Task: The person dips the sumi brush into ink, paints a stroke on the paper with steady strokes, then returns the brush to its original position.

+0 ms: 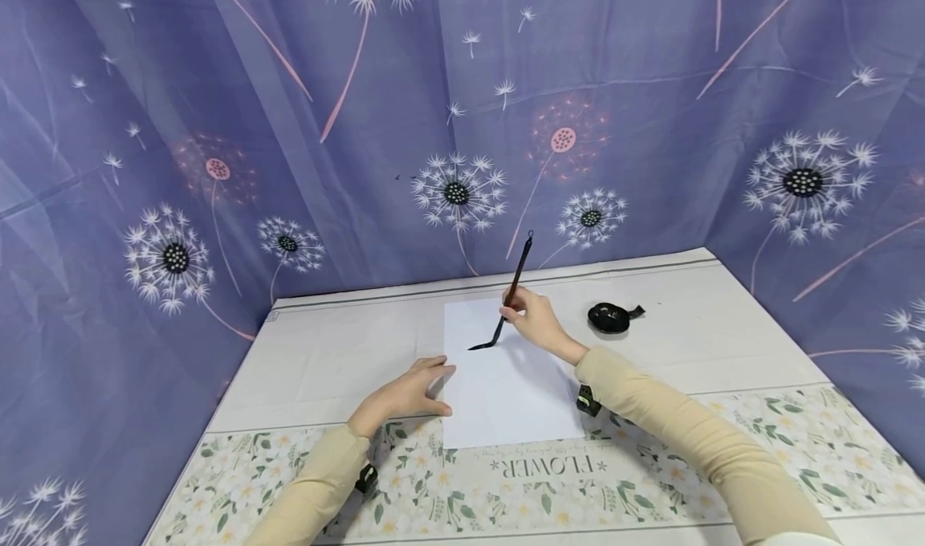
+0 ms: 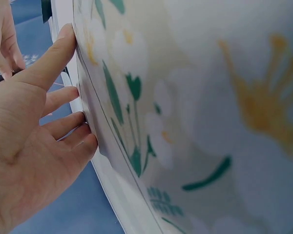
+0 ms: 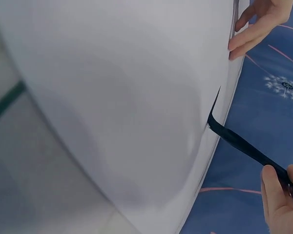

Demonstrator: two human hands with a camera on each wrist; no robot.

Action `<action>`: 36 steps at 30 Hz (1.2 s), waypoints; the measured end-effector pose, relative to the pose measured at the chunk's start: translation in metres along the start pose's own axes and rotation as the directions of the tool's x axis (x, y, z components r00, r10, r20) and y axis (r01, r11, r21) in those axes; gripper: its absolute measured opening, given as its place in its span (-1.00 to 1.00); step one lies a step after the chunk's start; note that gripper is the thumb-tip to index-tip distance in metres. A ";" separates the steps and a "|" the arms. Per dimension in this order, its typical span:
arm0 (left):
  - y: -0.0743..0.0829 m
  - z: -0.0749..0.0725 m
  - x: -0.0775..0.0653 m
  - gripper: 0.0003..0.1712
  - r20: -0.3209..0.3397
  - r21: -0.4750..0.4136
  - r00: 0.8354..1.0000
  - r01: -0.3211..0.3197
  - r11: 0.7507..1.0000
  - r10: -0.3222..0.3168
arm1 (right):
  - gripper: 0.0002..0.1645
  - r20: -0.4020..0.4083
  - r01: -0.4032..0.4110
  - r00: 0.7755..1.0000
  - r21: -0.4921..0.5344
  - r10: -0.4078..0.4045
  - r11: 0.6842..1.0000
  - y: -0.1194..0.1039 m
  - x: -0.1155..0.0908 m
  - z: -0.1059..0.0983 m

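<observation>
My right hand (image 1: 533,319) pinches the handle of a calligraphy brush (image 1: 517,273), which leans with its looped top up and away. At the brush's lower end, a black taper (image 1: 482,345) points left across a white sheet of paper (image 1: 513,401); in the right wrist view this bent dark end (image 3: 214,109) lies along the sheet. My left hand (image 1: 408,389) rests at the sheet's left edge with fingers spread. Its fingertips (image 2: 90,141) touch the surface in the left wrist view.
A small black dish with a short handle (image 1: 609,318) stands on the table to the right of the paper. Under the sheet's front part runs a floral cloth strip (image 1: 405,490) with lettering. Purple dandelion-print curtains (image 1: 376,209) hang around the table.
</observation>
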State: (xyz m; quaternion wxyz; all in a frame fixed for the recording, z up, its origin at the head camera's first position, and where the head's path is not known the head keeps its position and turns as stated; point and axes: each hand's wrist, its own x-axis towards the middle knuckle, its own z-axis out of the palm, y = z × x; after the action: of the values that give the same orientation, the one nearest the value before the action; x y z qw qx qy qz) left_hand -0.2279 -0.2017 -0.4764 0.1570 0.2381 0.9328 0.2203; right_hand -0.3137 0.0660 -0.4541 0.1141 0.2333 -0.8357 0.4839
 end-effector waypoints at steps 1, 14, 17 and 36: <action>0.000 0.000 0.000 -0.05 -0.004 -0.001 1.000 -0.002 1.000 0.002 | -0.87 -0.001 -0.004 1.000 -0.001 0.004 1.000 0.000 0.000 -0.001; -0.001 0.001 -0.002 -0.05 -0.005 0.001 1.000 -0.009 1.000 0.009 | -0.86 0.005 -0.071 0.997 -0.039 0.071 0.997 0.007 0.000 -0.017; -0.001 0.001 -0.002 -0.06 -0.012 -0.006 1.000 -0.011 1.000 0.011 | -0.86 0.001 -0.069 0.998 -0.036 0.069 0.997 0.009 0.000 -0.022; -0.001 0.001 -0.002 -0.07 -0.014 -0.006 1.000 -0.010 1.000 0.010 | -0.91 0.029 -0.024 0.999 -0.175 0.030 0.984 0.010 0.000 -0.044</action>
State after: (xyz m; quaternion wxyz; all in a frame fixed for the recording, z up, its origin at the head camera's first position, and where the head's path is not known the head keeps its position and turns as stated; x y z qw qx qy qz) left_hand -0.2263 -0.2033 -0.4770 0.1502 0.2407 0.9319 0.2258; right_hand -0.3198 0.1083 -0.4392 0.1144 0.2186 -0.8796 0.4068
